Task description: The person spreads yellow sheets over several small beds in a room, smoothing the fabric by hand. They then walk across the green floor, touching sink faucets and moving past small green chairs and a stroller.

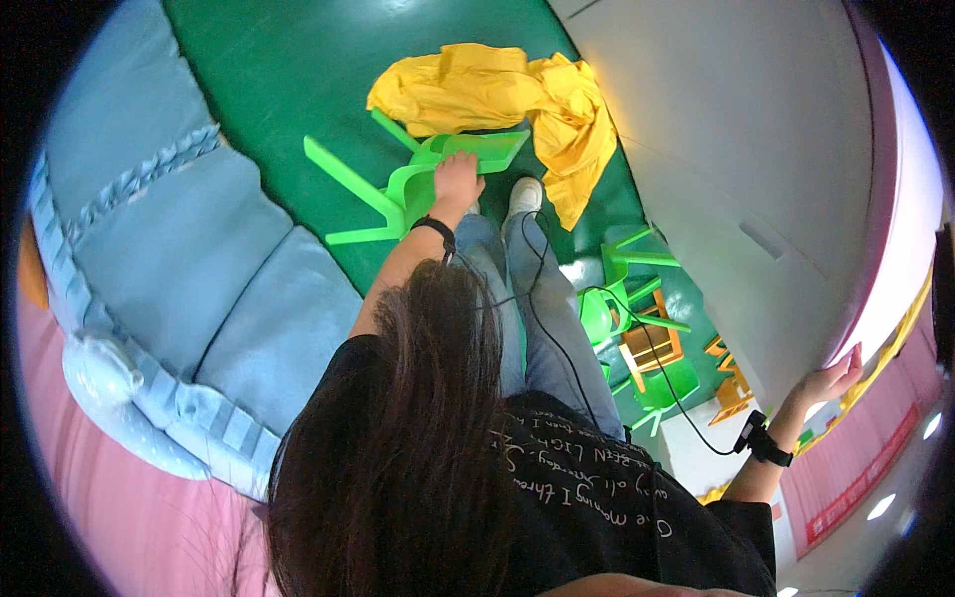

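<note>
A small bright green plastic chair is tipped over at my feet, its legs pointing to the left. My left hand is closed around the edge of its backrest or seat; I cannot tell which. Just beyond the chair, a crumpled yellow cloth lies on the green floor. Far to the right, my right hand has its fingers stretched against the pale, pink-edged border of a large white cabinet or panel. Nothing shows in that hand.
On the left stands a light blue ruffled sofa. More green chairs and wooden chairs stand behind me to the right. A thin black cable runs from my right wrist across my legs. My white shoe is beside the tipped chair.
</note>
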